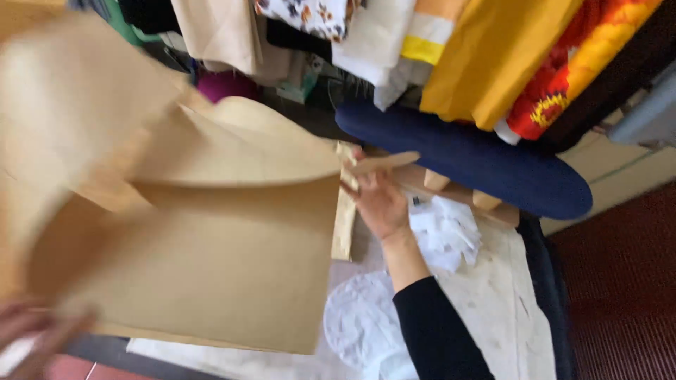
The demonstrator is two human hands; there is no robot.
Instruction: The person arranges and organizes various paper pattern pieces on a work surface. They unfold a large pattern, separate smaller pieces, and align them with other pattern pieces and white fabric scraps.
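Brown paper sheets [211, 239], centre-left, covering most of the table [507, 295]: right hand [380, 200] pinches their far right edge; blurred left hand [28, 331] near left, grip indiscernible. Right: white fabric scraps [447, 232], navy ironing board [486, 165]; hanging cloths [493, 56] far

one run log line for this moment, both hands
left hand: grips lower corner of tan paper sheets | right hand: on sheets' far edge | white fabric scraps on table | view blurred

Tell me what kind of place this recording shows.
Probably a tailoring or sewing workroom: hanging fabrics, a padded ironing board, and large brown paper pattern pieces held by the right hand.
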